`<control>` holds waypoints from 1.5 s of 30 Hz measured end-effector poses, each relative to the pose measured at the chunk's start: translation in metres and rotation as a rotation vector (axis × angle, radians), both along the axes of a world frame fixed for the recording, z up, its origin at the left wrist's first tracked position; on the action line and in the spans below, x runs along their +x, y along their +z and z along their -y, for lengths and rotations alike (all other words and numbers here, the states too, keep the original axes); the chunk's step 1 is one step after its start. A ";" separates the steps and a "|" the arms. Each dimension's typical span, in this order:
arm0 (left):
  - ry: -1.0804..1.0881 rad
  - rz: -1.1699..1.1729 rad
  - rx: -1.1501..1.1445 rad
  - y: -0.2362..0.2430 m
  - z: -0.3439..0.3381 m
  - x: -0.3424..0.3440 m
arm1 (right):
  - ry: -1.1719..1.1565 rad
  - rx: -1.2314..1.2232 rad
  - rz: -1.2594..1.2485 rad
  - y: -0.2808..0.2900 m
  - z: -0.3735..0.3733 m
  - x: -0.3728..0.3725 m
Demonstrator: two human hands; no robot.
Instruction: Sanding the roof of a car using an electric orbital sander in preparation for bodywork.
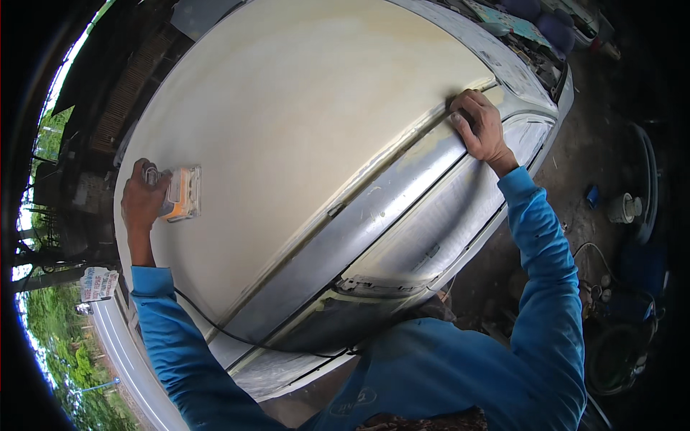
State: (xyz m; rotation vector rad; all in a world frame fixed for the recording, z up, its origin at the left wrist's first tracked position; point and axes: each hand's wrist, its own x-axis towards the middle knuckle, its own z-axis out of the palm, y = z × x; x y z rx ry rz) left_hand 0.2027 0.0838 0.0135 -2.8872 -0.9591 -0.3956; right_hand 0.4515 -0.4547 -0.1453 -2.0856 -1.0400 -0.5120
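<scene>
A broad car roof (302, 115), coated dull cream, spreads in front of me. At its left side my left hand (141, 201) is closed around a power sander (188, 192) with an orange-and-grey body, whose flat base is at the roof surface. A black cable (215, 327) loops from below my left wrist toward my body. At the far right, my right hand (480, 129) has its fingers bent over the roof edge (388, 164), beside a long groove. Its fingertips are partly hidden.
Bare silvery side panels (374, 205) and door windows lie between the roof and me. At right on the dark floor stand a white container (624, 208) and a small blue object (592, 195). Another light-coloured vehicle (129, 352) and a sign (98, 284) are at left.
</scene>
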 end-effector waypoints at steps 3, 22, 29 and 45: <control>-0.149 -0.027 0.106 -0.005 0.078 0.049 | 0.011 -0.002 0.002 0.001 0.000 -0.001; -0.604 -0.070 0.105 -0.003 0.327 0.176 | -0.049 0.044 0.027 -0.005 0.001 -0.009; -0.650 -0.089 0.151 -0.006 0.358 0.209 | -0.055 0.082 0.021 -0.011 0.002 -0.008; -0.655 -0.061 0.197 -0.010 0.358 0.219 | -0.169 0.206 -0.061 -0.017 0.005 -0.004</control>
